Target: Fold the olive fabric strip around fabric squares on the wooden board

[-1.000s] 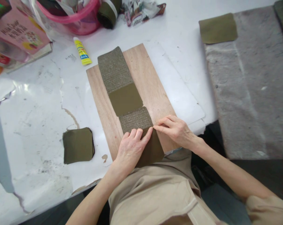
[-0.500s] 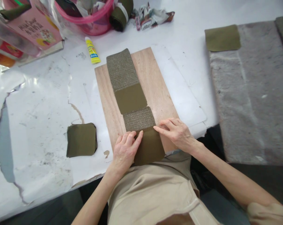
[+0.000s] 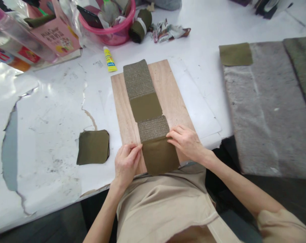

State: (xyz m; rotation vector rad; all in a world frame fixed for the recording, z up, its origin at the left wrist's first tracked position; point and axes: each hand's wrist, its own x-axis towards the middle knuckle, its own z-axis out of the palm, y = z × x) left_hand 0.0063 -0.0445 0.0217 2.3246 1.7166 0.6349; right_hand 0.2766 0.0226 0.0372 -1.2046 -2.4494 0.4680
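Note:
My left hand [image 3: 127,162] is closed in a pinch at the upper left corner of a smooth olive fabric piece [image 3: 161,158]. At the opposite upper corner, my right hand [image 3: 185,141] pinches the edge with thumb and forefinger. This piece lies at the near end of a speckled grey-green knit strip [image 3: 138,80], its lower edge by the apron. Farther up, a second olive fabric piece [image 3: 146,107] lies flat across the strip. Beneath everything is a wooden board [image 3: 171,87], set at a slant.
A stack of olive fabric pieces [image 3: 93,147] sits left of the board. Beyond it are a yellow glue tube [image 3: 109,60], a pink basket [image 3: 114,35], a rolled olive fabric [image 3: 140,26] and a crumpled wrapper [image 3: 171,32]. A grey padded slab [image 3: 271,111] stands at right.
My left hand has moved off the top of the near olive piece to its left corner, fingers drawn into a pinch. My right fingers have closed on the right corner. The view has shifted slightly.

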